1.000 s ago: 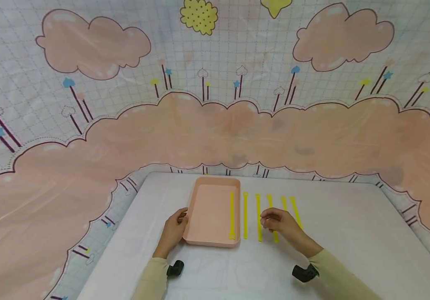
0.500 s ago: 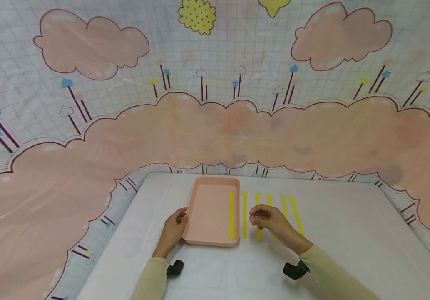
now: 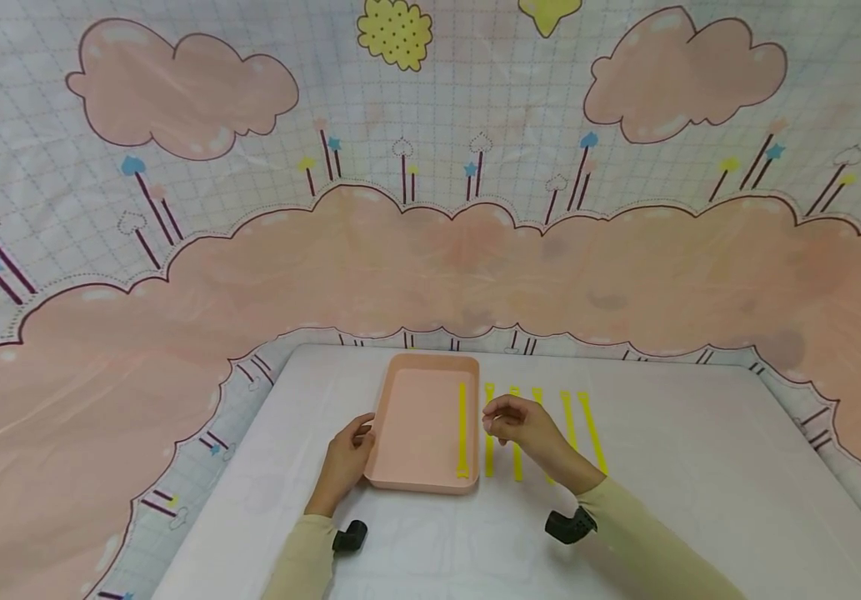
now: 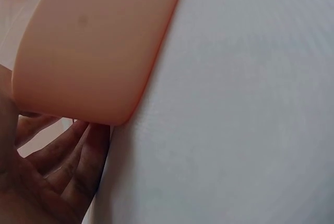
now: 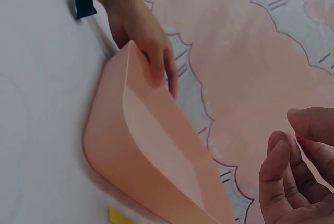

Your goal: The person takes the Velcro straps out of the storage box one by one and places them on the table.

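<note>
A shallow pink tray (image 3: 418, 429) lies on the white table. My left hand (image 3: 350, 458) holds it by the left side; in the left wrist view the fingers (image 4: 86, 164) reach against its wall (image 4: 94, 78). One thin yellow strip (image 3: 463, 425) with a notched end lies along the tray's right side. Several similar yellow strips (image 3: 593, 433) lie in a row to the right of the tray. Above the nearest ones hovers my right hand (image 3: 526, 429), fingers loosely bent. In the right wrist view, nothing shows between its thumb (image 5: 313, 122) and fingers. It partly covers some strips.
The white table (image 3: 700, 467) extends to both sides and in front of the tray. Behind it hangs a cloth (image 3: 430, 267) printed with pink clouds. A black wrist camera (image 3: 571, 525) sits under the right wrist, another black camera (image 3: 351, 536) at the left wrist.
My right hand has moved left and slightly away from me over the strips, toward the tray's right edge. The left hand and the tray stay where they were.
</note>
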{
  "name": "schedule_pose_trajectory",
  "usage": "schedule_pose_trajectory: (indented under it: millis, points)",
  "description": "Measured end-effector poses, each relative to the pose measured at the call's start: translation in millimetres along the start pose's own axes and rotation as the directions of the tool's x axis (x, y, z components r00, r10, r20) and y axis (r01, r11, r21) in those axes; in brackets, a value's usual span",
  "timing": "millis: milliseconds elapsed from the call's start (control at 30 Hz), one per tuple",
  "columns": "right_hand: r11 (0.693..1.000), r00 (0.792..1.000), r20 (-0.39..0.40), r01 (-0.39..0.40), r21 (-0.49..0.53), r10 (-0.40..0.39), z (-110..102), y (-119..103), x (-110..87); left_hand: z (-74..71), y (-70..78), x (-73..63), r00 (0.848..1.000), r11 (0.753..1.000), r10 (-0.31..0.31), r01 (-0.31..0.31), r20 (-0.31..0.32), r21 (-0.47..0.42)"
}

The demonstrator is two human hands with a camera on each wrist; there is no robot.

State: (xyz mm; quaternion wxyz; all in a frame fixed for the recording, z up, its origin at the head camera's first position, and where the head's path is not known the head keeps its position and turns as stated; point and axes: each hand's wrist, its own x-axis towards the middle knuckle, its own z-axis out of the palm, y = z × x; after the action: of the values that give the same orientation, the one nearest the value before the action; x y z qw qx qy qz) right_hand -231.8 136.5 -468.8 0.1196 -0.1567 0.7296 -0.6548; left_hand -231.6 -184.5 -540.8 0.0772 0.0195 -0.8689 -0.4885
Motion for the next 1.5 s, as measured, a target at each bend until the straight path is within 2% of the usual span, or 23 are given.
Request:
schedule_pose_trajectory:
  millis: [167,333,533,767,933,1133,1233,1300,1367,1400,1500]
  points:
    - [1.0,1.0,-0.02,0.012,-0.026,-0.013,9,-2,7.0,0.6,-0.9,0.5,1.0,1.0,-0.007,0.007,-0.003,0.004]
    - [0.987,0.996,-0.025,0.08,-0.141,-0.084,17,-3,12.0,0.4,-1.2,0.4,1.0,1.0,-0.002,0.002,-0.001,0.004]
    - [0.924,0.98,-0.024,0.178,-0.338,-0.198,25,-1,14.7,1.4,-1.5,0.3,1.0,1.0,0.001,-0.001,0.001,-0.001]
    - [0.831,0.958,0.017,0.256,-0.494,-0.285,30,0,17.0,1.8,-3.8,1.2,1.0,1.0,0.004,-0.004,-0.008,0.002]
    - [0.787,0.945,0.065,0.303,-0.537,-0.32,33,2,19.5,1.5,-3.5,1.0,1.0,1.0,-0.002,0.002,-0.011,-0.002]
    - [0.758,0.936,0.11,0.338,-0.558,-0.335,38,5,22.1,0.9,-2.0,0.2,1.0,1.0,-0.014,0.014,0.002,-0.002]
    - [0.736,0.94,0.121,0.326,-0.593,-0.319,41,7,23.8,0.6,-1.4,-0.2,1.0,1.0,-0.012,0.012,0.004,-0.001]
    - [0.705,0.941,0.128,0.321,-0.633,-0.313,41,9,25.7,0.8,-1.3,-0.2,1.0,1.0,-0.013,0.013,0.005,0.0]
    - [0.647,0.937,0.144,0.326,-0.689,-0.319,42,11,27.9,0.8,-1.4,-0.1,1.0,1.0,-0.01,0.01,0.005,0.0]
    - [0.611,0.932,0.159,0.336,-0.717,-0.327,42,12,29.0,0.8,-1.3,0.0,1.0,1.0,-0.006,0.006,0.005,0.002]
    - [0.478,0.904,0.219,0.386,-0.789,-0.368,42,14,31.6,0.7,-1.2,0.0,1.0,1.0,-0.002,0.002,0.002,0.002]
